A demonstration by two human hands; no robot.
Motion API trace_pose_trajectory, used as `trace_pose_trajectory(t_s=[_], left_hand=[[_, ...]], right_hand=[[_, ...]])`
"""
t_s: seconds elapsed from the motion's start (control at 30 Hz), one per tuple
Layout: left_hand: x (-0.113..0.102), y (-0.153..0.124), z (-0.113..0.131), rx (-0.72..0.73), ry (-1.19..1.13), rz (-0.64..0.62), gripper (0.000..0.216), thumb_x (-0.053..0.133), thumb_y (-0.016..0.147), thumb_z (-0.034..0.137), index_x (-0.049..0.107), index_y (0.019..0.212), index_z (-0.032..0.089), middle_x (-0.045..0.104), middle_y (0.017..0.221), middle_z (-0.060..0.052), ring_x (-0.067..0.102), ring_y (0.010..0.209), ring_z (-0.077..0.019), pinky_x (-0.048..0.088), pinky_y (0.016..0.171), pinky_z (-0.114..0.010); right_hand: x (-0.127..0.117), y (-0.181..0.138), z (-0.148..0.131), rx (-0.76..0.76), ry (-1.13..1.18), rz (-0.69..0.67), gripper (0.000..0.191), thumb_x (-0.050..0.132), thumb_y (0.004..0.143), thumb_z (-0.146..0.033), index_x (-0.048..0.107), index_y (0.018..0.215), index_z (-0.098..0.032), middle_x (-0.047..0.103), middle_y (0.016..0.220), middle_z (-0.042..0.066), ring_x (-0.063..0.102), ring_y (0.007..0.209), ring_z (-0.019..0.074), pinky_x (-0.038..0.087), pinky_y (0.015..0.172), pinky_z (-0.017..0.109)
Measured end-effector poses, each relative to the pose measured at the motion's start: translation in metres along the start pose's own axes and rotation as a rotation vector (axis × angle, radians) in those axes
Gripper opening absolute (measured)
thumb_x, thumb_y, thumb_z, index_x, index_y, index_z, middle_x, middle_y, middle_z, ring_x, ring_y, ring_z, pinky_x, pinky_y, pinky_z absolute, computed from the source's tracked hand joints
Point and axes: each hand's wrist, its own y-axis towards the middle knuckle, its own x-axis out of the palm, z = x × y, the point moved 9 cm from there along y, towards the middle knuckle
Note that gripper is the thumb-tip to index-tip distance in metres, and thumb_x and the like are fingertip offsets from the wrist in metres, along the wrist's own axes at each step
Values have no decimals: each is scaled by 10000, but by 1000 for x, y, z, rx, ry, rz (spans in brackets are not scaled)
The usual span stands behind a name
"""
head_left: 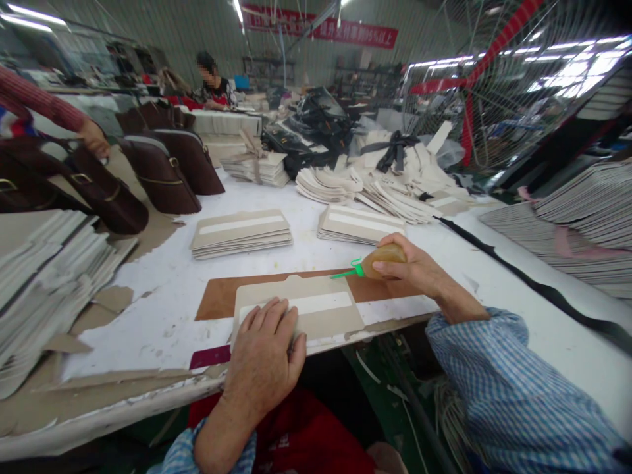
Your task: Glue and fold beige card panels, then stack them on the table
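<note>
My left hand [269, 342] lies flat on a beige cardboard piece [340, 316] with a white strip across it, near the table's front edge. The piece rests over a brown strip [217, 299] that shows on both sides. In my right hand [415, 263] is a squeeze glue bottle [382, 261] with a green nozzle, tilted so the tip points left at the upper edge of the cardboard piece. Whether the tip touches the piece I cannot tell. Beyond it lie two stacks of like pieces, a left stack [241, 234] and a right stack [363, 224].
Dark brown leather bags [162, 161] stand at the left, where another person's hand [93, 138] touches one. Piled panels [44, 283] lie at the near left, more bundled panels [582, 224] at the right. A large fan [467, 82] stands behind. A maroon piece [210, 357] sits at the front edge.
</note>
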Motion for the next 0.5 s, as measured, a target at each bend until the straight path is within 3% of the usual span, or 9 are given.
trace_pose_trajectory(t_s=[0.17,0.27,0.4,0.5], left_hand=[[1,0,0,2,9,8,323,517,984,267,652,1257,157,694,1345,-150,615,1305,-345,498,1122,-570],[0,-1,0,23,33,32,322,506,988,264,648,1258,160,698,1345,-150,624,1295,-343,499,1108,-570],[0,-3,-1,66,70,85,319,505,989,270,637,1262,172,707,1342,-149,637,1279,-338,495,1092,-557],[1,-3,-2,108,75,137,309,512,986,292,640,1244,180,715,1320,-149,654,1243,-337,506,1058,-542]], right_hand=[[0,-10,34,102,362,210,614,926,612,-510,608,1077,-265,654,836,-13,575,700,196,404,568,293],[-12,-21,58,163,639,323,509,883,660,-521,665,1039,-260,688,892,31,586,681,205,370,490,286],[-49,-31,92,168,954,467,391,748,774,-537,691,1042,-259,725,949,56,666,790,240,505,580,332],[-92,-40,117,134,995,649,353,686,831,-546,668,1053,-273,719,920,41,661,759,211,495,567,304]])
